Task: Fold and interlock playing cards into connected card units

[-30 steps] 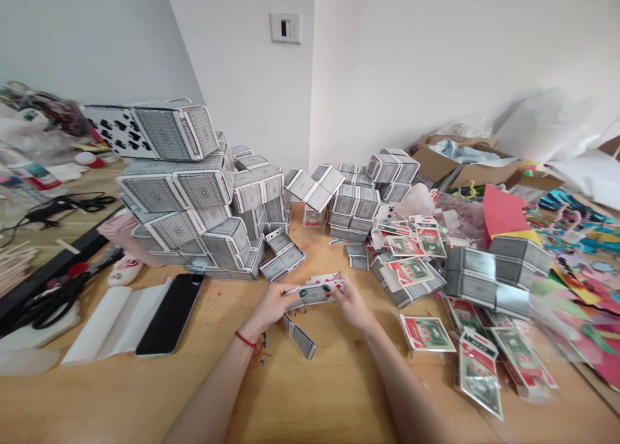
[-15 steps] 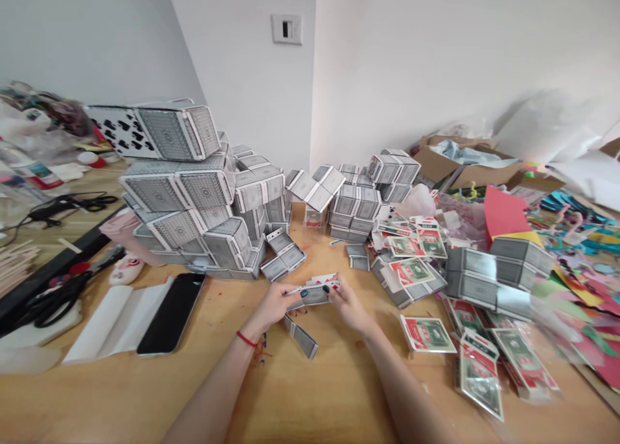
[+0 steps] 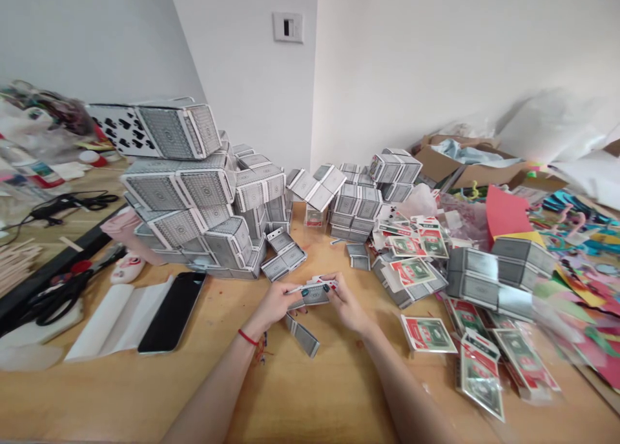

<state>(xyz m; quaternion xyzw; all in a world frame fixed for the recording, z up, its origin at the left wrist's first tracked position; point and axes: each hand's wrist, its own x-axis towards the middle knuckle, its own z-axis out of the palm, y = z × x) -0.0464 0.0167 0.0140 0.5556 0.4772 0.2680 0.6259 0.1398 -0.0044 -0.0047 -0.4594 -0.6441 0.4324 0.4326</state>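
Note:
Between my two hands are several grey-backed playing cards (image 3: 316,294), held together just above the table, with a bit of a red-marked face showing at the top. My left hand (image 3: 279,302) grips their left end, thumb on top, and wears a red string at the wrist. At the right end, my right hand (image 3: 343,300) pinches the cards between thumb and fingers. A folded playing card (image 3: 303,335) lies on the table just below my left fingers. Beyond my hands rests an open piece of folded cards (image 3: 284,257).
Stacked card blocks (image 3: 194,192) rise at the left, with more card blocks (image 3: 356,202) at the back. A phone (image 3: 173,312), scissors (image 3: 68,292) and white paper (image 3: 119,321) lie left. Card boxes (image 3: 429,334) and a cardboard box (image 3: 453,166) are on the right.
The cards at the top of the held bunch have slid slightly down, so less of their faces shows. Both hands stay almost in place.

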